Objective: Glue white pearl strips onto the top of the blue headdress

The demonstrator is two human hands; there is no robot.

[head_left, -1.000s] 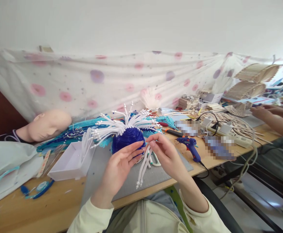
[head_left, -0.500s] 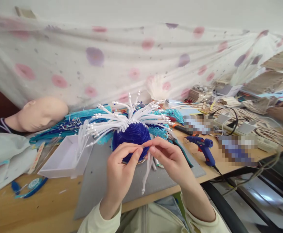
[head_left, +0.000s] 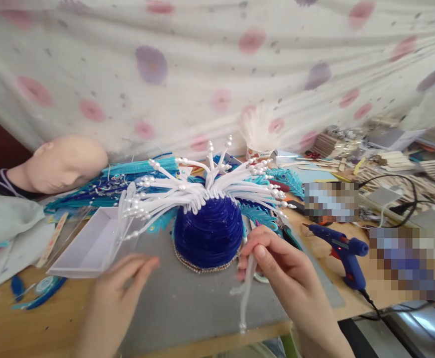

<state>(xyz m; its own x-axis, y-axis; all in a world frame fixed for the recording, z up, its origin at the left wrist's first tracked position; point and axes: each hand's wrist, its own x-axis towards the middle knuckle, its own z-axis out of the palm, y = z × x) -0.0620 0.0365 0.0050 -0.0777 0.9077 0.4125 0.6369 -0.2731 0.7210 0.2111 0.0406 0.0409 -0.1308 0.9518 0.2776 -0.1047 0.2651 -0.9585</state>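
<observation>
My right hand (head_left: 273, 263) pinches a thin white pearl-tipped strand (head_left: 245, 303), which hangs down over the grey mat (head_left: 187, 308). Beside it stands a dark blue dome-shaped headpiece (head_left: 208, 233) with a beaded trim along its lower rim. White pearl-tipped strands (head_left: 187, 196) fan out from the top of the dome. My left hand (head_left: 122, 293), blurred, is apart from the dome, in front of a white tray (head_left: 79, 248). Its thumb and forefinger are close together, with nothing visible between them. More white looped strands (head_left: 122, 223) hang over the tray's right side.
A blue glue gun (head_left: 346, 251) with a cord lies at the right. Pliers (head_left: 290, 236) lie behind my right hand. A mannequin head (head_left: 66, 164) rests on its side at the left. Turquoise trimmings (head_left: 139, 169), wooden sticks (head_left: 400, 159) and a cup of white bristles (head_left: 260, 151) are behind.
My hands have parted: the left has moved left and down from the dome, the right slightly right with the strand. The camera view has tipped down, showing more of the dome.
</observation>
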